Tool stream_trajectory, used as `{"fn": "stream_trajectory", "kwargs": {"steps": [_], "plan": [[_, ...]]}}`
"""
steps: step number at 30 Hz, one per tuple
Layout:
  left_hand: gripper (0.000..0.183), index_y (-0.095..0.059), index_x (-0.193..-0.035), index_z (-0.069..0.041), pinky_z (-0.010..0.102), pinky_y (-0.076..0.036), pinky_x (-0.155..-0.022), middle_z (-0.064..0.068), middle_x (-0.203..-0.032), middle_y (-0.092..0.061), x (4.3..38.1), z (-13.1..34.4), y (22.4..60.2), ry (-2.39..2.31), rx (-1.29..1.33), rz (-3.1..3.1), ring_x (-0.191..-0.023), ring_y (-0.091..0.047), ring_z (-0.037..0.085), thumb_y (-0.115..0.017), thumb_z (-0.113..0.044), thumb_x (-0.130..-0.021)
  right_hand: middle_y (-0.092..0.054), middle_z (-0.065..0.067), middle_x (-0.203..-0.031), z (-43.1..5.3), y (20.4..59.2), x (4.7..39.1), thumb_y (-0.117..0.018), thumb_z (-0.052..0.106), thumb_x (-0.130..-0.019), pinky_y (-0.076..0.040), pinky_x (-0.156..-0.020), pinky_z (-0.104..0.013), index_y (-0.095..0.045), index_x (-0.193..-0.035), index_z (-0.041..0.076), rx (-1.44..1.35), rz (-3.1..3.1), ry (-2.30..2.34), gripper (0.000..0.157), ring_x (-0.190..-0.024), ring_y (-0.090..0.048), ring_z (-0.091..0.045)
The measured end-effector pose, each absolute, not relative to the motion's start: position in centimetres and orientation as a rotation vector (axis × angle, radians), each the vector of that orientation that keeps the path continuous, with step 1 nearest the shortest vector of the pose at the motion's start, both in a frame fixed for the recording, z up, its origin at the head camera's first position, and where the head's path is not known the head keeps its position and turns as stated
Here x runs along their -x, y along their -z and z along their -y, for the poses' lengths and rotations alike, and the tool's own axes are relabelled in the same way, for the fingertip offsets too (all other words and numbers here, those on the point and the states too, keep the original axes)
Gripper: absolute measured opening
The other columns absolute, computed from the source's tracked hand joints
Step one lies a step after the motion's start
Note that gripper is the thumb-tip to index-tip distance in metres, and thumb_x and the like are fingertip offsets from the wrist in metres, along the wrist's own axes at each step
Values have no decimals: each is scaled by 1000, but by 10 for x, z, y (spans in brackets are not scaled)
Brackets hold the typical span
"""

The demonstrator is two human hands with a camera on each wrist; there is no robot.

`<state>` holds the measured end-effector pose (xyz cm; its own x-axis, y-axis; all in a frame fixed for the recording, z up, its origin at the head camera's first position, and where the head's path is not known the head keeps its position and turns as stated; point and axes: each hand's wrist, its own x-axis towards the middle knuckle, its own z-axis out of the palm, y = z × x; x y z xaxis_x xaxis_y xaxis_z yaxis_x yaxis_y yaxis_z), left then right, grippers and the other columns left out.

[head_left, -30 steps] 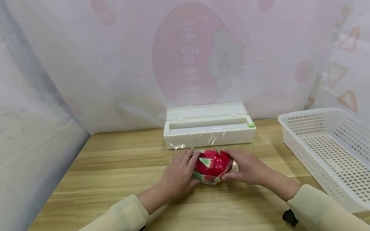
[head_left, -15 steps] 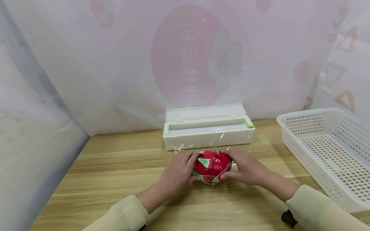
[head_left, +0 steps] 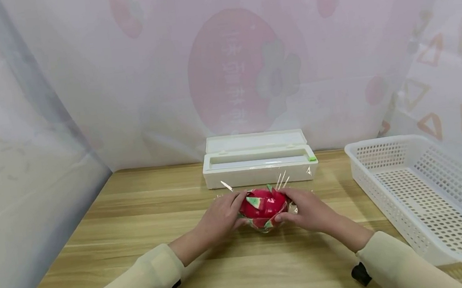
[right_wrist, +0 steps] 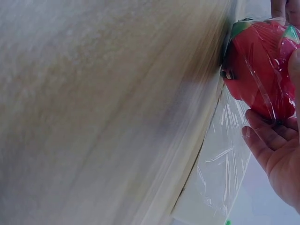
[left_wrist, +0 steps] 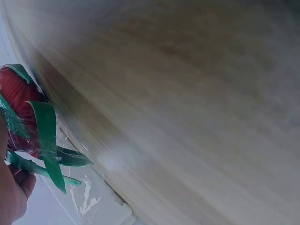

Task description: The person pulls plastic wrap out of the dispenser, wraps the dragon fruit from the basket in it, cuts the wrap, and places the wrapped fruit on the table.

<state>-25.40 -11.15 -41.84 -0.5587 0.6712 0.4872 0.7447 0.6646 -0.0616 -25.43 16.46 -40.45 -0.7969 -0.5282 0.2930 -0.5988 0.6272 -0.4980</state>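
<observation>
In the head view a red dragon fruit (head_left: 267,206) with green scale tips sits between both hands in front of the white box. Clear plastic film covers it and shines in the right wrist view, over the red skin (right_wrist: 262,70). My left hand (head_left: 221,215) grips the fruit's left side, thumb towards me. On the other side my right hand (head_left: 310,210) holds it, fingers at the far side and thumb at the near side. Long green scales (left_wrist: 46,140) stick out beside the left fingers in the left wrist view. More film stretches from the fruit to the box.
Behind the fruit stands a white film dispenser box (head_left: 258,175), lid up, with a green piece (head_left: 312,159) at its right end. A white perforated basket (head_left: 373,194) stands on the right of the wooden table (head_left: 148,205). Printed cloth walls surround the table.
The fruit has turned a little towards me between both hands, with a slight shift nearer. Glints on the film between fruit and box have changed to longer streaks.
</observation>
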Motion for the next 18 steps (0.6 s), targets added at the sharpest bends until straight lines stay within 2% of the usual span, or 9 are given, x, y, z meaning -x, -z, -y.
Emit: {"fn": "stream_trajectory", "kwargs": {"steps": [9,14,18], "plan": [[69,-43,-142,-1,42,-47,-95,13,-123,-57,256,107,416,356,1038,2564,-110,-55,27,-70,-36,-90,-64,-7,-112,-167,401,256,-72,40,-87,-54,-80,-39,-55,-131,2,-859,2792,-976,60,-94,-59,-18],[66,-40,-144,1,44,-46,-95,15,-123,-57,259,107,412,410,1029,2625,-110,-55,29,-65,-33,-93,-65,-3,-101,-165,399,262,-70,41,-89,-53,-73,-32,-59,-127,3,-794,2826,-1038,55,-85,-59,-16],[63,-38,-147,-2,45,-44,-98,16,-127,-55,267,107,408,474,1018,2700,-115,-54,30,-57,-36,-98,-65,0,-94,-164,397,269,-66,45,-91,-52,-69,-30,-62,-122,3,-774,2845,-1096,52,-81,-58,-14]]}}
